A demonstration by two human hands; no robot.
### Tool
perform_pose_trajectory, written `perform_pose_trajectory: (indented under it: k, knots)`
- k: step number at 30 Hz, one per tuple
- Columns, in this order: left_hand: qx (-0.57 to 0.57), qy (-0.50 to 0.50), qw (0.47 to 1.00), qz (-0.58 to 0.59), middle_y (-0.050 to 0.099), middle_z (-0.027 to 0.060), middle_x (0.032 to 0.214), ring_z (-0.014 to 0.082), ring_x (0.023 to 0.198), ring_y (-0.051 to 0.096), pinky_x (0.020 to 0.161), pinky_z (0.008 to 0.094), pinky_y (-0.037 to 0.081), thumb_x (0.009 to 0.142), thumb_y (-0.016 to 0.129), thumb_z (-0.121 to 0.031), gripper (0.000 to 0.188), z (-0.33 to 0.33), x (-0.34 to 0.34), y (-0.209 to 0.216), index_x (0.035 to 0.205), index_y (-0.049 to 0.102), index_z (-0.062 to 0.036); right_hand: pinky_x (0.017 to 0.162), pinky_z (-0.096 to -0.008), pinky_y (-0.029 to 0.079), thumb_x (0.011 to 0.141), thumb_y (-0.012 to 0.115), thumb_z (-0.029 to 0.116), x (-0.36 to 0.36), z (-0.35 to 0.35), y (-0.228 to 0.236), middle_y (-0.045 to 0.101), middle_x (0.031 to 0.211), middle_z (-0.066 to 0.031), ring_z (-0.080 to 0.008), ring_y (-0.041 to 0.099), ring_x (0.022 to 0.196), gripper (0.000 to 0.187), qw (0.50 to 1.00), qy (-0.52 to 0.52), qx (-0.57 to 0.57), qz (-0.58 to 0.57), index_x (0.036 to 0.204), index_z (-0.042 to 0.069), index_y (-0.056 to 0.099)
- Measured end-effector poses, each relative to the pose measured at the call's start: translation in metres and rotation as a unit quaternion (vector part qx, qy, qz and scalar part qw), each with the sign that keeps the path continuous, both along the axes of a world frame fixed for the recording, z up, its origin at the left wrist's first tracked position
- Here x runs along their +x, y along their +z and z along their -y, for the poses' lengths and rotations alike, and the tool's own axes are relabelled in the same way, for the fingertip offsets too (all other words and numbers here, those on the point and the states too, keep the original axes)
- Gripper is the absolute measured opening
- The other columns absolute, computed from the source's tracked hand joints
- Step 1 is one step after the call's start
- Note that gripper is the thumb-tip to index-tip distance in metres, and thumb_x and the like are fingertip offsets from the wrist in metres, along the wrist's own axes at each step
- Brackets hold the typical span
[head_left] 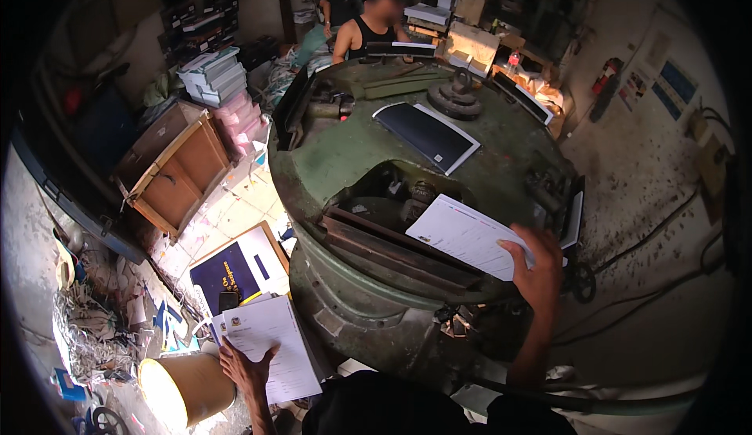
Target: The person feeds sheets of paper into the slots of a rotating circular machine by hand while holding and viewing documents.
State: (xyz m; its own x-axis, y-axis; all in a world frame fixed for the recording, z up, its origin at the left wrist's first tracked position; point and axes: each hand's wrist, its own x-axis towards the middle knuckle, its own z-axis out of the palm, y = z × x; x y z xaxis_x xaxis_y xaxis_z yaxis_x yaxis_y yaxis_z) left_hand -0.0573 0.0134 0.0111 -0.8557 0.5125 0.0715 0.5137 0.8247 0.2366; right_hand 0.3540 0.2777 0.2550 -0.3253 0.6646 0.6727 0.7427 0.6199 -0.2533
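My right hand (536, 269) grips a white printed paper booklet (462, 235) by its right end, thumb on top. The booklet lies slanted over the near rim of a large round green machine (329, 176), beside a rusty metal bar (392, 251). Lower left, my left hand (249, 368) rests with thumb and fingers apart on a stack of white printed sheets (286, 349). A dark blue and white cover (223, 278) shows just behind that stack. On top of the machine lies a black-covered booklet (427, 133) with white edges.
A yellowish bucket (184, 392) stands near my left hand. Further left are a tipped wooden box (176, 172), a stack of paper blocks (213, 78) and scrap paper (98, 349). Across the machine is a person (376, 27) in a black sleeveless top. A round metal knob (454, 98) rises from the machine top.
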Motion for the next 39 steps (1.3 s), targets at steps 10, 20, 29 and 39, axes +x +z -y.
perform_pose_trajectory:
  k: [10, 20, 29, 39]
  knots:
    - [0.001, -0.004, 1.000, -0.007, 0.041, 0.0320, 0.131, 0.0471, 0.116, 0.044, 0.093, 0.0561, 0.037, 0.048, 0.086, -0.065, 0.134, 0.006, -0.004, -0.004, 0.146, 0.026, 0.0026, 0.073, -0.0416, 0.045, 0.080, 0.073, 0.006, -0.019, -0.010, -0.025, 0.068, 0.091, -0.0122, -0.0337, 0.059, 0.079, 0.021, 0.997, 0.034, -0.049, 0.040, 0.100, 0.003, 0.067]
    - [0.004, -0.019, 1.000, -0.001, 0.043, 0.0281, 0.129, 0.0447, 0.115, 0.045, 0.092, 0.0556, 0.038, 0.051, 0.086, -0.064, 0.128, -0.001, -0.011, -0.002, 0.145, 0.029, 0.0032, 0.077, -0.0418, 0.044, 0.083, 0.069, 0.005, -0.024, -0.035, -0.053, 0.067, 0.092, -0.0127, -0.0340, 0.058, 0.084, 0.015, 0.994, 0.045, -0.101, 0.021, 0.097, 0.002, 0.064]
    - [0.012, 0.011, 1.000, 0.016, 0.041, 0.0283, 0.136, 0.0456, 0.122, 0.042, 0.097, 0.0573, 0.036, 0.051, 0.088, -0.061, 0.131, 0.000, -0.011, 0.001, 0.147, 0.025, 0.0023, 0.086, -0.0445, 0.044, 0.075, 0.074, 0.004, -0.006, -0.040, -0.059, 0.067, 0.094, -0.0135, -0.0343, 0.058, 0.091, 0.021, 0.986, -0.006, -0.139, 0.096, 0.095, 0.001, 0.067]
    - [0.027, 0.019, 0.999, 0.028, 0.043, 0.0264, 0.136, 0.0427, 0.124, 0.042, 0.100, 0.0562, 0.035, 0.049, 0.088, -0.063, 0.135, -0.005, -0.010, 0.005, 0.147, 0.025, 0.0035, 0.091, -0.0447, 0.045, 0.071, 0.064, -0.003, 0.011, -0.047, -0.078, 0.062, 0.099, -0.0190, -0.0381, 0.056, 0.103, 0.030, 0.976, -0.078, -0.197, 0.047, 0.101, 0.000, 0.060]
